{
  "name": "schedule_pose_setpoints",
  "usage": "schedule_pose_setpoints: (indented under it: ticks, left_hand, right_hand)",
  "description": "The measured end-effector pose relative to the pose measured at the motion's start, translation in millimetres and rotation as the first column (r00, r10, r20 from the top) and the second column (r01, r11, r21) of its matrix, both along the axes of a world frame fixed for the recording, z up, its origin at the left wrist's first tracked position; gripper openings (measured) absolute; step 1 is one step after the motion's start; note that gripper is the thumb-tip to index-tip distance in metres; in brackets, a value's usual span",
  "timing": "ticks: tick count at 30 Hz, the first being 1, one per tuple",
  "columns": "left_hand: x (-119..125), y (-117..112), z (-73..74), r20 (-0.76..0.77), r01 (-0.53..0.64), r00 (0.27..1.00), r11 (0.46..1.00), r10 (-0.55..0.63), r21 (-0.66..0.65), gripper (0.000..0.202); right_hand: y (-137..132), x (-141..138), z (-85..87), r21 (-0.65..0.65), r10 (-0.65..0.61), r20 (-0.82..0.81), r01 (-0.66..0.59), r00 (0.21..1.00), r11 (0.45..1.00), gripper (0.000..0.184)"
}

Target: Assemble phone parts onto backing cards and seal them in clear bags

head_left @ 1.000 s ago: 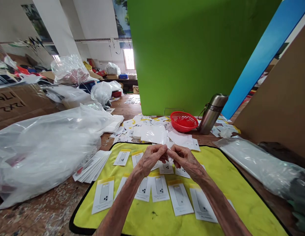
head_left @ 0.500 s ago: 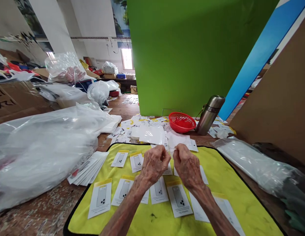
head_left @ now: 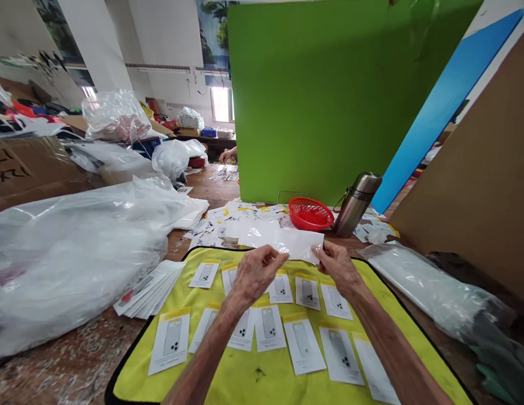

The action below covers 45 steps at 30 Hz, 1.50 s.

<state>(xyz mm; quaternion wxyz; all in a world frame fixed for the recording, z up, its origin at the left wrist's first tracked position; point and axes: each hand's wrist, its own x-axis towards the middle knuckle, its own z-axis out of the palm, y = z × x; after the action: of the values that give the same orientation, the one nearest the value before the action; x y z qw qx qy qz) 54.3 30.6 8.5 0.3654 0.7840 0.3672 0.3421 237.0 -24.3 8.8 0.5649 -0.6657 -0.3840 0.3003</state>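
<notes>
A glossy white sheet (head_left: pixel 301 243) is stretched between my two hands above the far edge of the yellow mat (head_left: pixel 228 377). My left hand (head_left: pixel 257 270) pinches it near its lower left corner, thumb and forefinger together. At its right edge, the fingers of my right hand (head_left: pixel 338 264) are closed on it. Beneath my hands, several small white cards with yellow top strips and phone pictures lie in two rows, such as this card (head_left: pixel 171 340) at the near left and this card (head_left: pixel 307 292) in the far row. My left forearm partly covers some near cards.
Behind the mat are loose cards and papers (head_left: pixel 228 216), a red basket (head_left: pixel 311 215) and a steel flask (head_left: pixel 358 203). A large plastic bag (head_left: pixel 76 253) and stacked cards (head_left: pixel 154 292) lie left. Clear plastic packaging (head_left: pixel 434 287) lies right. Another person's hand (head_left: pixel 228 156) shows far back.
My hands were fists close together over the cards; now they have moved apart, the right one rightward. The sheet now shows spread between them. Another person's hand has appeared in the background.
</notes>
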Motion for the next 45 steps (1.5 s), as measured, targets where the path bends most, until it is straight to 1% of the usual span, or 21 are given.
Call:
schedule_pose_setpoints:
  ticks: [1,3,5,7,9,12,14,16,18,21,24,25,29,31,33,36,37,39,40,42,45]
  left_hand:
    - [-3,4,4.2,-0.059,-0.059,0.997,0.998,0.058,-0.004,0.032]
    - [-5,12,14.9,-0.24,-0.163,0.956,0.986,0.169,0.042,0.025]
    - [0,23,24.6,-0.429,-0.216,0.87,0.97,0.243,0.112,0.02]
    - [12,36,27.7,-0.554,-0.233,0.783,0.959,0.283,0.161,0.022]
    - [28,51,21.4,-0.602,-0.226,0.745,0.958,0.288,0.178,0.023]
    - [47,71,-0.8,-0.616,-0.212,0.728,0.953,0.302,0.216,0.032]
    - [52,82,-16.5,-0.616,-0.203,0.726,0.951,0.306,0.234,0.035]
    - [52,90,-28.0,-0.614,-0.188,0.73,0.952,0.299,0.24,0.031]
    - [49,95,-33.0,-0.612,-0.174,0.736,0.954,0.29,0.242,0.024]
    - [44,98,-28.7,-0.601,-0.17,0.748,0.957,0.28,0.235,0.014]
    - [39,89,-14.7,-0.562,-0.181,0.778,0.957,0.281,0.228,0.01]
    - [38,84,-9.3,-0.541,-0.181,0.793,0.956,0.281,0.232,0.01]
    - [28,62,6.4,-0.444,-0.155,0.858,0.954,0.258,0.255,0.009]
    - [22,54,8.5,-0.356,-0.133,0.91,0.964,0.211,0.232,0.009]
    - [17,49,7.3,-0.234,-0.15,0.952,0.968,0.195,0.199,0.01]
    - [13,42,3.5,-0.078,-0.184,0.978,0.977,0.193,0.107,0.014]
    - [13,40,2.5,-0.034,-0.152,0.988,0.987,0.153,0.049,0.017]
    - [13,35,1.2,0.074,-0.004,0.997,0.995,0.012,-0.103,0.027]
    - [13,34,1.0,0.139,0.08,0.989,0.981,-0.055,-0.178,0.031]
    - [13,31,1.2,0.258,0.204,0.958,0.934,-0.128,-0.293,0.035]
    - [8,30,1.4,0.317,0.284,0.934,0.883,-0.166,-0.374,0.035]
  right_hand:
    - [5,7,-2.5,0.005,-0.021,-0.092,0.021,0.996,1.0,0.021]
    - [14,19,-7.6,0.0,-0.035,-0.178,0.035,0.983,0.999,0.024]
    - [22,27,-11.2,-0.021,-0.033,-0.211,0.029,0.977,0.999,0.028]
    - [28,32,-12.8,-0.05,-0.028,-0.24,0.016,0.97,0.999,0.033]
    - [30,34,-13.5,-0.077,-0.027,-0.245,0.008,0.969,0.997,0.036]
    - [26,37,-15.4,-0.112,-0.058,-0.194,0.037,0.979,0.993,0.028]
    - [21,39,-17.1,-0.128,-0.105,-0.116,0.09,0.988,0.988,0.019]
    - [15,41,-17.3,-0.122,-0.155,-0.009,0.153,0.988,0.981,0.013]
    - [10,40,-14.9,-0.094,-0.183,0.099,0.193,0.978,0.977,0.016]
    - [4,31,-8.1,-0.04,-0.16,0.221,0.173,0.962,0.984,0.016]
    - [7,12,-4.9,0.003,-0.072,0.288,0.075,0.955,0.997,0.011]
    - [10,4,-5.6,0.013,-0.045,0.301,0.043,0.953,0.999,0.013]
    - [28,-22,-13.0,0.045,0.072,0.232,-0.085,0.97,0.995,0.033]
    - [34,-28,-15.4,0.05,0.139,0.185,-0.15,0.973,0.987,0.028]
    - [34,-31,-15.2,0.049,0.182,0.175,-0.193,0.968,0.98,0.024]
    - [29,-34,-10.9,0.046,0.208,0.187,-0.221,0.96,0.974,0.025]
    - [27,-35,-9.1,0.044,0.211,0.195,-0.224,0.958,0.974,0.027]
    - [23,-39,-5.8,0.043,0.217,0.226,-0.232,0.95,0.972,0.03]
    - [21,-41,-4.5,0.043,0.224,0.247,-0.241,0.943,0.969,0.032]
    - [19,-44,-3.1,0.044,0.251,0.276,-0.273,0.928,0.961,0.036]
    - [17,-46,-4.3,0.037,0.345,0.188,-0.358,0.92,0.933,0.039]
